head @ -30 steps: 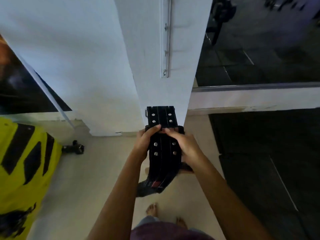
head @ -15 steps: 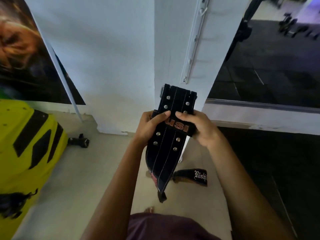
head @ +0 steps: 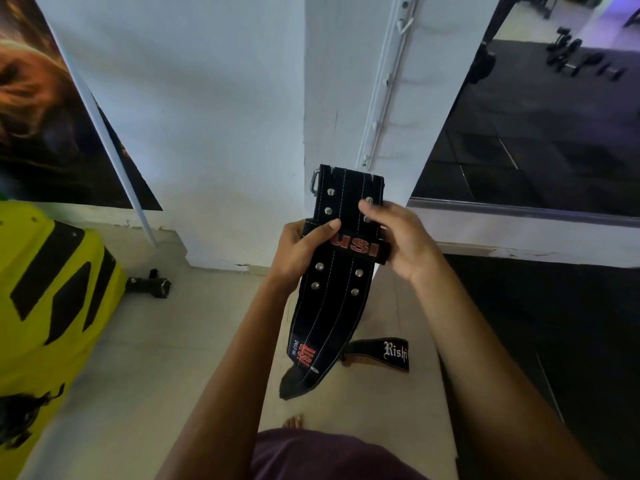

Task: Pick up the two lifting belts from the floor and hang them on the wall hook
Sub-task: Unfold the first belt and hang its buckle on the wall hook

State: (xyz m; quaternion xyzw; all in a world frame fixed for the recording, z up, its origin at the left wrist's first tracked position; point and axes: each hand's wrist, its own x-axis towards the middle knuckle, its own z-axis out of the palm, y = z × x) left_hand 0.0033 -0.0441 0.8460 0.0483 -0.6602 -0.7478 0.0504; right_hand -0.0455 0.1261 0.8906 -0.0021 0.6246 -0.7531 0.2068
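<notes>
I hold a black lifting belt [head: 334, 299] with silver rivets and red lettering upright in front of a white pillar. My left hand [head: 299, 251] grips its left edge at the loop, thumb across the front. My right hand [head: 398, 237] grips the right edge, fingers over the upper rivets. The belt's tail hangs down toward the floor. A second black belt [head: 381, 353] with white gothic lettering lies on the tiled floor below, partly hidden behind the first. A white hook rail [head: 388, 81] runs up the pillar above the belt, with a hook [head: 403, 26] near the top.
A yellow and black machine [head: 45, 299] stands at the left, with a black foot [head: 149, 284] sticking out on the floor. A poster [head: 45, 109] hangs on the left wall. Dark rubber flooring [head: 536, 341] lies to the right, and a mirror [head: 536, 116] shows dumbbells.
The view has tilted upward, bringing more of the hook rail into sight. The held belt has risen slightly with both hands still on it. The second belt stays on the floor.
</notes>
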